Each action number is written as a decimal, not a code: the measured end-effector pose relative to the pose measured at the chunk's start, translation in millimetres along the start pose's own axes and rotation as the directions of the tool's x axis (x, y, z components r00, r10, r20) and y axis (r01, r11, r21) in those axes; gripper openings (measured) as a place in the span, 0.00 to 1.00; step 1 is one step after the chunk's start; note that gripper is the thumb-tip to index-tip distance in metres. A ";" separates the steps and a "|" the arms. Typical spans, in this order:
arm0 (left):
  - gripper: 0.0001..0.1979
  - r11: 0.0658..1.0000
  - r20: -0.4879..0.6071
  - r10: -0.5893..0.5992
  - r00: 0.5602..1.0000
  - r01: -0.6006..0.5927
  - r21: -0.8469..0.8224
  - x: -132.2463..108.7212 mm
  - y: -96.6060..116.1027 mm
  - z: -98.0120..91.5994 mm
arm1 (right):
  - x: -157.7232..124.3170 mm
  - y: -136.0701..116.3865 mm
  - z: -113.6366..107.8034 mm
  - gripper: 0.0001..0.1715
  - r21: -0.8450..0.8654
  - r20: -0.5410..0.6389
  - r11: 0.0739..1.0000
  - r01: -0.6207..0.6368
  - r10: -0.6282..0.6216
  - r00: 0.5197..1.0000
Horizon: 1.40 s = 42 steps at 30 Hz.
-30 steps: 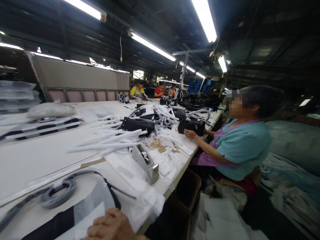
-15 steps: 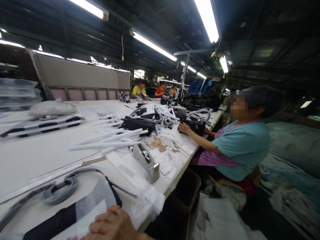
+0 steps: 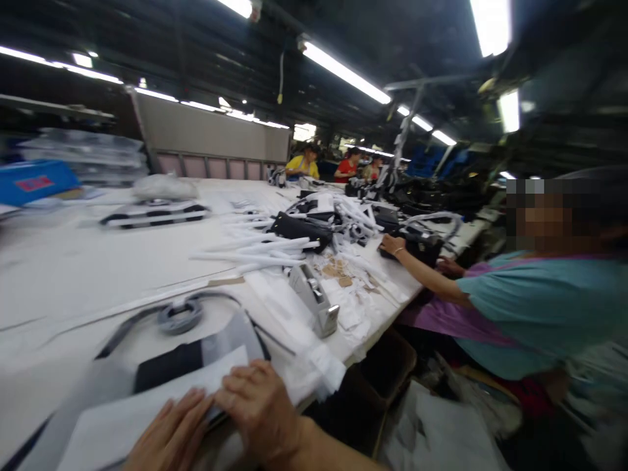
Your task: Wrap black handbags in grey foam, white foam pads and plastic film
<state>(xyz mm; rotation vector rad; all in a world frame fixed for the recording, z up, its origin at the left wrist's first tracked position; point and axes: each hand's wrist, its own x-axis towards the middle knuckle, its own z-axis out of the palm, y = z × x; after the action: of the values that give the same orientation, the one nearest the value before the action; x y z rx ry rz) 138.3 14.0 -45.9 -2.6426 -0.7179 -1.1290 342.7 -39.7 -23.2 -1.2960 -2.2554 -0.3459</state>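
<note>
A black bag (image 3: 168,366), partly covered by clear plastic and a white sheet (image 3: 147,400), lies at the table's near edge. Its dark strap (image 3: 128,325) curves out behind it, beside a grey wrapped coil (image 3: 180,316). My left hand (image 3: 171,433) rests on the sheet's near part, fingers stretched out and close together. Right beside it, my right hand (image 3: 265,411) has its fingers bent over the sheet at the bag's near right edge; its thumb is hidden. Both hands are cut off partly by the frame's bottom.
A grey tape dispenser (image 3: 314,301) stands right of the bag, near white wrapping (image 3: 314,363). Beyond lie white tubes (image 3: 260,248) and black bags (image 3: 301,230). At right a co-worker in a teal shirt (image 3: 530,301) handles a black bag. A bin (image 3: 392,366) stands below the table edge.
The view has swung left, so the scene sits further right. My left hand has come fully into sight beside the right one. A blue box now shows at far left.
</note>
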 end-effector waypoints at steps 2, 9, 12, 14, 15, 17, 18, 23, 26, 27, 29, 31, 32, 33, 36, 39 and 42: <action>0.22 0.995 0.046 -0.077 0.996 0.073 0.068 0.1 13.5 -6.6 | -2.6 -4.8 -2.5 0.17 0.073 -0.069 0.997 -0.040 0.045 0.997; 0.13 0.968 0.061 -0.244 0.968 0.239 0.079 11.2 33.8 -13.2 | -4.6 -2.6 -9.1 0.22 0.119 -0.086 0.993 0.022 -0.012 0.996; 0.13 0.968 0.078 -0.250 0.965 0.246 0.054 12.9 37.0 -16.5 | -6.2 -3.0 -10.7 0.23 0.122 -0.083 0.992 0.031 -0.021 0.996; 0.14 0.969 0.085 -0.246 0.966 0.244 0.029 12.4 37.7 -16.7 | -7.0 -2.8 -10.8 0.23 0.120 -0.072 0.992 0.034 -0.026 0.997; 0.14 0.969 0.088 -0.246 0.965 0.245 0.017 11.9 37.6 -16.4 | -7.3 -2.4 -10.7 0.24 0.119 -0.064 0.992 0.036 -0.028 0.998; 0.14 0.968 0.094 -0.251 0.963 0.253 -0.001 11.0 37.5 -15.3 | -7.7 -1.7 -10.7 0.25 0.121 -0.048 0.992 0.038 -0.032 0.998; 0.14 0.966 0.098 -0.256 0.962 0.258 -0.006 10.6 37.5 -14.8 | -7.7 -1.4 -10.9 0.25 0.124 -0.043 0.991 0.040 -0.035 0.998; 0.14 0.957 0.126 -0.282 0.951 0.289 -0.036 9.9 38.9 -14.7 | -7.0 -1.4 -13.7 0.26 0.153 -0.014 0.988 0.026 -0.025 1.000; 0.12 0.953 0.125 -0.288 0.949 0.297 -0.061 10.1 39.3 -14.7 | -6.0 -0.1 -16.3 0.26 0.205 -0.009 0.979 0.013 -0.011 1.000; 0.12 0.952 0.121 -0.290 0.949 0.299 -0.067 10.2 39.2 -14.7 | -5.7 0.8 -17.1 0.26 0.231 -0.012 0.973 0.009 -0.007 1.000; 0.12 0.950 0.117 -0.292 0.949 0.302 -0.075 10.7 39.0 -14.8 | -5.8 2.6 -18.5 0.26 0.282 -0.024 0.959 0.003 0.004 1.000; 0.13 0.951 0.114 -0.291 0.950 0.301 -0.073 11.1 38.7 -14.8 | -6.5 4.4 -19.0 0.25 0.310 -0.032 0.951 0.000 0.010 0.999; 0.13 0.952 0.110 -0.290 0.951 0.298 -0.068 11.3 38.6 -14.7 | -7.1 5.2 -18.7 0.24 0.314 -0.032 0.949 0.002 0.008 0.999; 0.13 0.953 0.106 -0.289 0.952 0.296 -0.061 11.4 38.6 -14.4 | -7.8 6.0 -18.0 0.24 0.315 -0.029 0.949 0.007 0.003 1.000; 0.13 0.958 0.095 -0.280 0.955 0.284 -0.029 10.5 39.0 -12.8 | -9.4 7.6 -14.6 0.23 0.316 -0.030 0.949 0.023 -0.015 0.999; 0.15 0.971 0.089 -0.241 0.967 0.240 0.015 7.7 40.9 -12.9 | -10.1 6.2 -14.3 0.23 0.312 -0.043 0.950 0.036 -0.024 0.999; 0.18 0.982 0.046 -0.176 0.983 0.173 0.071 2.2 39.3 -14.1 | -9.4 1.5 -18.1 0.22 0.296 -0.081 0.955 0.033 -0.009 0.997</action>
<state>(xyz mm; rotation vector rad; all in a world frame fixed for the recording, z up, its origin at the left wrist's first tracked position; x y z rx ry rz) 150.2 -24.1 -33.6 -2.6034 -0.9965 -1.0611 353.3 -54.1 -13.2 -1.0830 -2.1560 -0.0582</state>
